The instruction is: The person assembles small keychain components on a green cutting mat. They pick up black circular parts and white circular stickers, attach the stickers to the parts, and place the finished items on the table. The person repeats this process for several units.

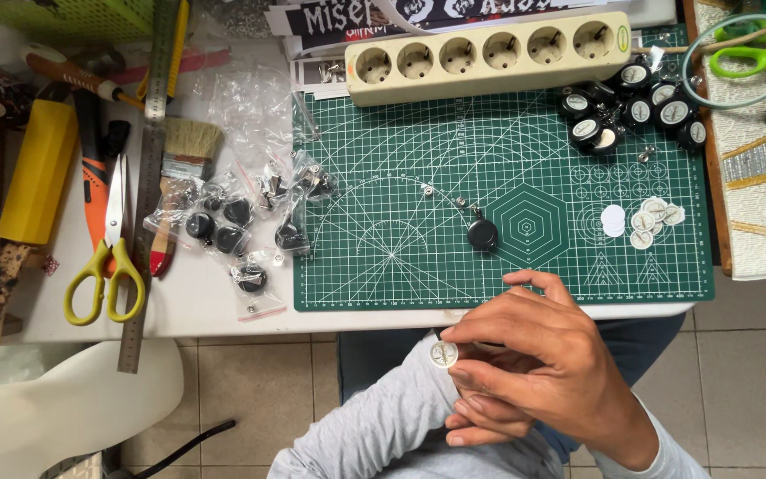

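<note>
Left hand (pixel 476 417) mostly hidden beneath right hand (pixel 543 364), its grip indiscernible, right fingers pinched closed on small round white disc (pixel 443 355) held below table edge, black round reel (pixel 482 233) on green cutting mat (pixel 401 177), white table (pixel 206 302), tiled floor (pixel 746 381).

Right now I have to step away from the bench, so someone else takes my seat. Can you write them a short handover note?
Right hand: in front of the table edge, fingertips pinching a small round white sticker.
Left hand: tucked under the right one, mostly hidden; grip unclear.
On the green cutting mat: one black round reel alone at centre, without a sticker on top; a pile of black reels with white stickers top right; loose white stickers at right.
Left of the mat: bagged black parts.
Done: the pile. Left: the bare reel, bagged parts.
</note>
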